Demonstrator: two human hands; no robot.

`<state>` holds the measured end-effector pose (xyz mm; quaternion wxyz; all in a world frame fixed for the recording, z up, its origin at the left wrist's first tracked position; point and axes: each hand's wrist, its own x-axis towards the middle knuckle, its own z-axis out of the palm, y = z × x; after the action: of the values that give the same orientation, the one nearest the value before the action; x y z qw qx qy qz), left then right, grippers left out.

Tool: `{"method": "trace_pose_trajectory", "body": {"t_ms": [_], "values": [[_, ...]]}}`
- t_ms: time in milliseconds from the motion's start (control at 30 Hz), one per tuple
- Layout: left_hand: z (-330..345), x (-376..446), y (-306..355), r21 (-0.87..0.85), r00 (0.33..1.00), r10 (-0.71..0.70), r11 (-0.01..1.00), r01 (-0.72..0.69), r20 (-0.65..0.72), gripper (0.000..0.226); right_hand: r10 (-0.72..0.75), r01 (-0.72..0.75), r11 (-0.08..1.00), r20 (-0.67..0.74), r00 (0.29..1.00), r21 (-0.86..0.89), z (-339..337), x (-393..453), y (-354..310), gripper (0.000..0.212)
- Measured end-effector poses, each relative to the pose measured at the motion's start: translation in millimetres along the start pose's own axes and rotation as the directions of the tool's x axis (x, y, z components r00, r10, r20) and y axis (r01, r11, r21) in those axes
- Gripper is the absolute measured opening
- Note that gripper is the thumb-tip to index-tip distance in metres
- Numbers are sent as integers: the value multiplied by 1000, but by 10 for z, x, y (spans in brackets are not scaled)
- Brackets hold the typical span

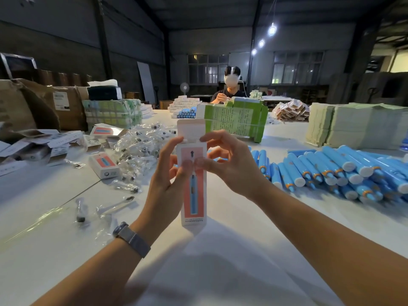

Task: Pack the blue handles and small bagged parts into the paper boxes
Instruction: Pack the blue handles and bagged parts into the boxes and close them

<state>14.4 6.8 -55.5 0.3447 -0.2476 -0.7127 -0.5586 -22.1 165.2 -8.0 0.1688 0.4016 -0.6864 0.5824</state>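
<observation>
A narrow white and pink paper box stands upright above the table's middle, its top flap open and pointing up. My left hand grips its left side, thumb on the front. My right hand pinches the upper right edge near the flap. A heap of blue handles with white caps lies on the right. Small bagged parts are piled on the left behind the box, and a few loose bags lie nearer. A closed box lies flat on the left.
Flattened and torn boxes litter the far left beside brown cartons. A green bundle of leaflets stands behind the held box. Pale paper stacks rise at the right. A person works across the white table.
</observation>
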Motion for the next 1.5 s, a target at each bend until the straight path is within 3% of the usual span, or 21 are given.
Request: {"method": "trace_pose_trajectory", "body": {"t_ms": [167, 367, 600, 633, 733, 967, 1167, 1500], "values": [[-2, 16, 8, -37, 1000, -16, 999, 16, 9, 33, 32, -31, 998, 17, 999, -55, -37, 10, -27, 36], [17, 4, 15, -69, 999, 19, 997, -17, 28, 30, -22, 22, 1000, 12, 1000, 12, -41, 25, -132, 40], [54, -12, 40, -60, 998, 61, 996, -59, 22, 33, -27, 26, 997, 10, 1000, 68, -42, 26, -152, 68], [49, -13, 41, -72, 998, 56, 996, -55, 22, 35, -37, 36, 999, 19, 999, 31, -49, 28, -154, 67], [38, -11, 42, -96, 999, 35, 995, -33, 21, 39, -86, 91, 992, 63, 994, -82, -38, 40, -157, 36], [50, -21, 63, -16, 999, 36, 999, -36, 3, 28, -56, 60, 996, 79, 995, -59, -68, 60, -176, 6], [42, -24, 87, -14, 999, 23, 1000, -23, 28, 31, -13, 21, 985, 48, 999, -170, -72, 84, -168, 8], [25, -13, 81, -19, 999, 37, 999, -36, 21, 26, -21, 29, 982, 43, 999, -187, -64, 113, -193, 5]]}}
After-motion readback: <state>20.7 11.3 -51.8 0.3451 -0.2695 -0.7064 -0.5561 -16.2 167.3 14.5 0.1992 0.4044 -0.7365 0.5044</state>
